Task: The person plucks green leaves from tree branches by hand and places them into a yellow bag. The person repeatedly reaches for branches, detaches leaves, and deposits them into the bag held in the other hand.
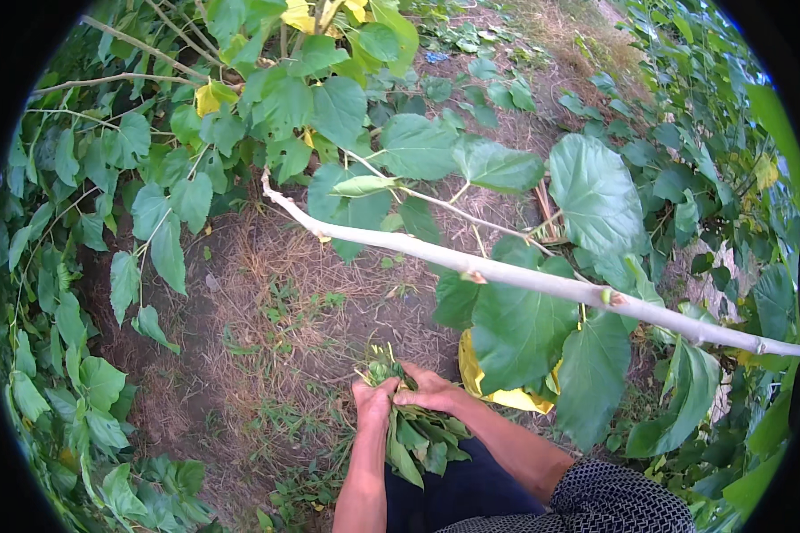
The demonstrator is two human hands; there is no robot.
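A bunch of picked green leaves (418,441) is gathered between my two hands, low in the middle of the view. Its pale cut stems stick up past my fingers, and the blades hang down over my dark trousers. My left hand (378,397) closes around the bunch from the left. From the other side my right hand (427,389) grips it too, with the thumbs close together. Some of the fingers are hidden by the leaves and by the hands themselves.
A bare pale branch (453,258) crosses above my hands toward the right edge, with large leaves (524,311) under it. Something yellow (516,400), partly covered, lies right of my right arm. Leafy bushes (98,382) line both sides of the dry, grassy soil (267,293).
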